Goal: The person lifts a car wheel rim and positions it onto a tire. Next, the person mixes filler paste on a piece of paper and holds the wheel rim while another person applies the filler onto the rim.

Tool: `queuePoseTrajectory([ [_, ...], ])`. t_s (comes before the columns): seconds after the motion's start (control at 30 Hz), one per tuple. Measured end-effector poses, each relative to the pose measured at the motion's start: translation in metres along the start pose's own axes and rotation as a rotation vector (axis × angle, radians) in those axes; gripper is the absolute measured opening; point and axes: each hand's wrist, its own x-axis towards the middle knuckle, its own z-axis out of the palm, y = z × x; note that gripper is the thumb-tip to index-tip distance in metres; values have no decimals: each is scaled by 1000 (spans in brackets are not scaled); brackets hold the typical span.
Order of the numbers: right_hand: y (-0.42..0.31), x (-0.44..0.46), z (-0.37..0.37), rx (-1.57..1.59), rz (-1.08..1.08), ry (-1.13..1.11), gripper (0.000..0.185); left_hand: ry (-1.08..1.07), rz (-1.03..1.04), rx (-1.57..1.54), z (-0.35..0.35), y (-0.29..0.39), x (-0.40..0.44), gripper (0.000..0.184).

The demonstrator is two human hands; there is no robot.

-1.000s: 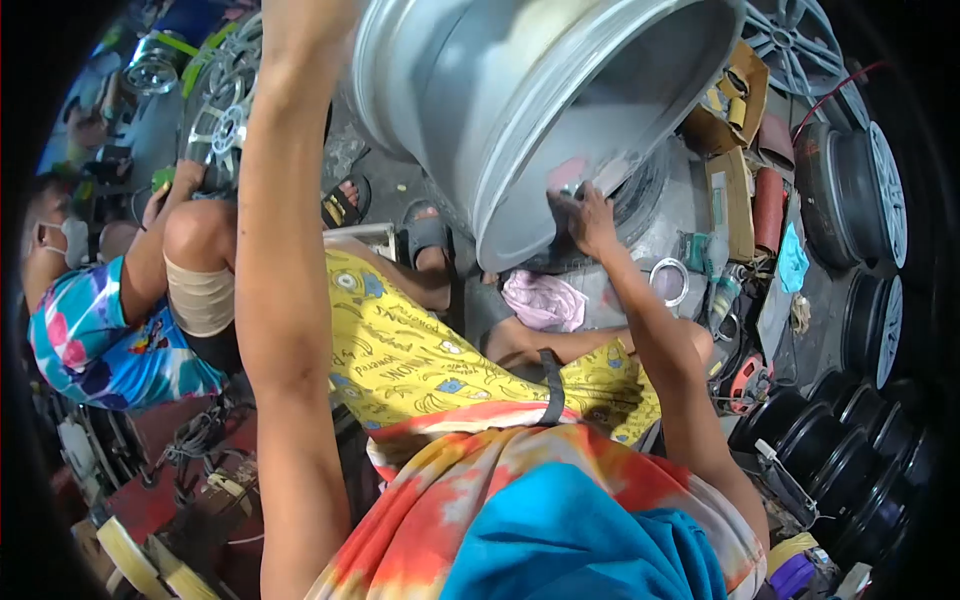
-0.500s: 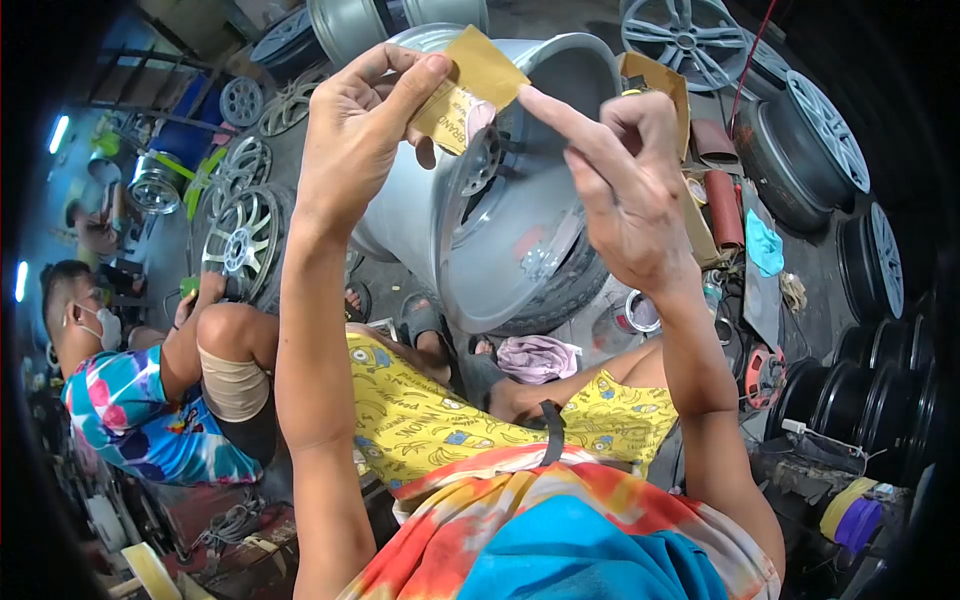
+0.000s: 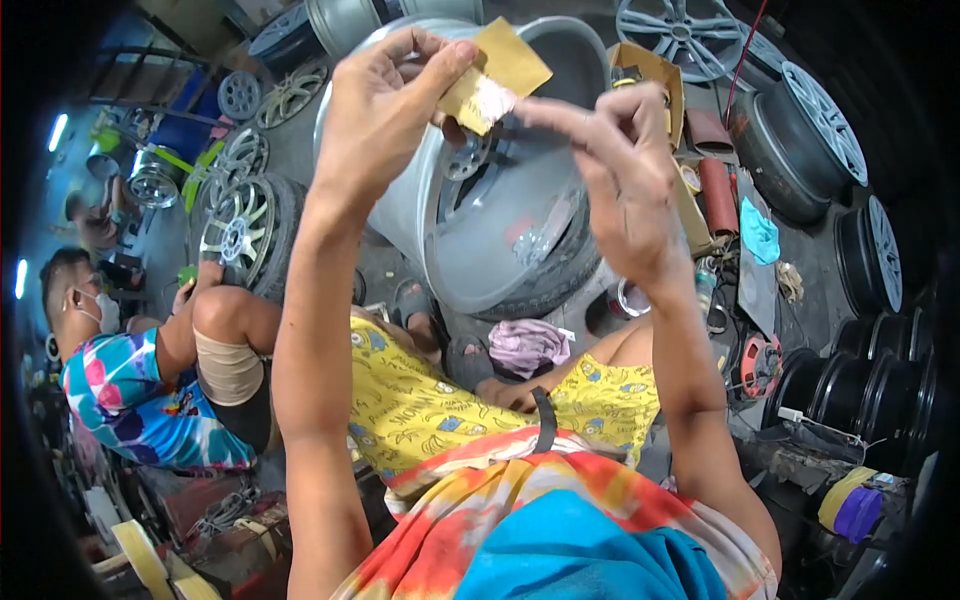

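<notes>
My left hand [image 3: 385, 115] pinches a folded piece of yellow-brown sandpaper [image 3: 514, 62] between thumb and fingers, up over a large grey wheel rim [image 3: 452, 270]. A pale pinkish smear of paste, perhaps putty, [image 3: 492, 101] covers part of the printed lower face of the paper. My right hand [image 3: 632, 185] has its index finger stretched out to the paste at the paper's edge; the other fingers are bent, and nothing is held in them. Motion blurs that hand a little. The silver-grey rim leans on a tyre [image 3: 545, 290] in front of my feet.
A pink cloth [image 3: 528, 347] lies by my feet. On the right are a cardboard box [image 3: 662, 72], a red sanding roll [image 3: 718, 195], a turquoise cloth [image 3: 759, 232] and stacked black rims [image 3: 860, 385]. A masked co-worker [image 3: 165, 385] squats at left beside a spoked wheel [image 3: 240, 237].
My left hand and the sandpaper have shifted slightly right. My right index finger has moved slightly down along the paper's edge, and the paste smear on it looks broader.
</notes>
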Motion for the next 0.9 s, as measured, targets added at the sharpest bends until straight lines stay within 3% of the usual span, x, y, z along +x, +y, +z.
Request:
queuePoseTrajectory([
  [0.07,9,6,-3,-236,-135,30,42,-66,-36,-119,2,1,-2,25],
  [0.13,10,4,-5,-250,-157,12,38,77,-100,-143,21,17,-2,16],
  [0.2,-1,-1,-6,-109,-37,-89,41,42,-186,-232,18,16,-1,16],
  [0.27,7,-22,-2,-57,59,-138,40,113,-108,-162,9,7,6,14],
  [0.33,33,-49,5,160,210,-27,35,150,6,-93,3,6,8,15],
  [0.4,53,-79,2,187,364,-11,32,356,121,-48,19,16,3,17],
  [0.43,64,-96,3,201,419,8,32,331,166,37,-32,-20,21,28],
  [0.53,85,-165,13,252,730,-59,31,497,78,182,-87,-69,33,29],
  [0.63,90,-222,34,322,890,-83,28,492,-66,216,-117,-120,31,31],
  [0.73,75,-236,42,442,1064,-110,29,452,-59,269,-129,-160,32,31],
  [0.9,78,-255,69,477,1030,-33,28,497,-64,216,-138,-193,47,29],
])
